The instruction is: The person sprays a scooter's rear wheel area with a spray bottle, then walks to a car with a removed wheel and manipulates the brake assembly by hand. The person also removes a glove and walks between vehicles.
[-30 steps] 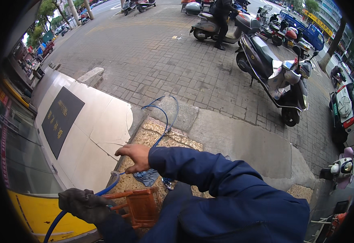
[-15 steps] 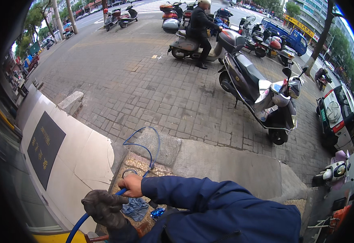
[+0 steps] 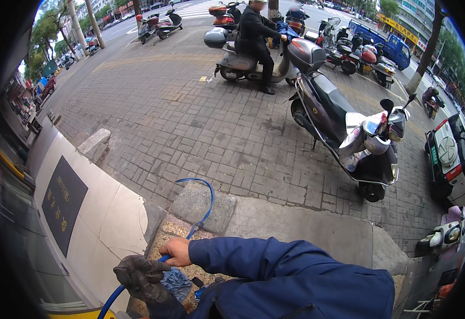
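Note:
My left hand (image 3: 141,278), in a dark glove, is closed round a blue hose (image 3: 204,215) at the lower middle. Just above and right of it my bare right hand (image 3: 176,251) grips the same hose. The hose runs off to the lower left and, beyond my hands, curves over a grey stone slab (image 3: 186,207). Below my right hand a crumpled light blue cloth (image 3: 178,283) lies on the step, beside a small shiny blue item (image 3: 199,292) and a small dark object (image 3: 199,281).
A white step with a dark inlaid mat (image 3: 62,202) lies left. Ahead is a paved sidewalk (image 3: 152,117) with parked scooters (image 3: 338,133) and a person (image 3: 253,37) seated on one. A white vehicle (image 3: 450,154) and another scooter (image 3: 440,236) are at the right, a blue truck (image 3: 386,48) behind.
My right hand went from open to closed on the hose. The far loop of hose has drawn smaller. The person at the scooter has sat on it. The view has shifted.

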Motion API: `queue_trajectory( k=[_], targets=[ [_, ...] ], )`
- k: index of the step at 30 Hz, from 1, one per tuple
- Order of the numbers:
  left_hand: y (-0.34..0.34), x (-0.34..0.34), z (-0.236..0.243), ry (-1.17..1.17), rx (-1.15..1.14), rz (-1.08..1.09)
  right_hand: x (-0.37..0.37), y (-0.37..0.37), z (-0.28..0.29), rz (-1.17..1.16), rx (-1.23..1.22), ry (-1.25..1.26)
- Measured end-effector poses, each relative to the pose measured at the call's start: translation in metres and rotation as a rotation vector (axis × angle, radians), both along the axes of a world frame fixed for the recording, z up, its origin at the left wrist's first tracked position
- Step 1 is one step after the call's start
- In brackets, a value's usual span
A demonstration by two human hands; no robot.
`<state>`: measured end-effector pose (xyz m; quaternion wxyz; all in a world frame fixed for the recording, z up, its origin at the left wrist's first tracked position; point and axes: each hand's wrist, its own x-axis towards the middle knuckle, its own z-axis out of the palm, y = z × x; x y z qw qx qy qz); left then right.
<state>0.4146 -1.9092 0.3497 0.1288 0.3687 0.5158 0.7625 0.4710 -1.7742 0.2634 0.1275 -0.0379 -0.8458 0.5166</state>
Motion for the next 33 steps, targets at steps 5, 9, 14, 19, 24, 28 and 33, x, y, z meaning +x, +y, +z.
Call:
queue_trajectory(
  k=[5,9,14,19,24,28,33],
  targets=[
    [0.017,0.005,-0.015,0.122,-0.049,0.090,0.009,0.018,0.001,0.011,-0.031,0.029],
    [0.019,0.013,-0.014,-0.068,-0.055,0.056,0.012,0.025,-0.002,0.025,-0.036,0.042],
    [0.017,0.016,-0.010,-0.053,-0.057,0.038,0.013,0.025,-0.005,0.043,-0.066,0.103],
    [0.016,0.015,-0.013,-0.071,-0.091,0.046,0.013,0.023,-0.008,0.040,-0.062,0.096],
    [0.011,0.014,-0.019,-0.120,-0.106,0.115,0.014,0.020,-0.007,0.041,-0.066,0.108],
    [0.003,0.007,-0.025,-0.240,0.081,-0.079,0.014,0.017,-0.005,0.065,-0.074,0.084],
    [-0.002,0.012,-0.038,0.008,-0.130,0.132,0.011,0.015,-0.006,0.049,-0.068,0.080]
  ],
)
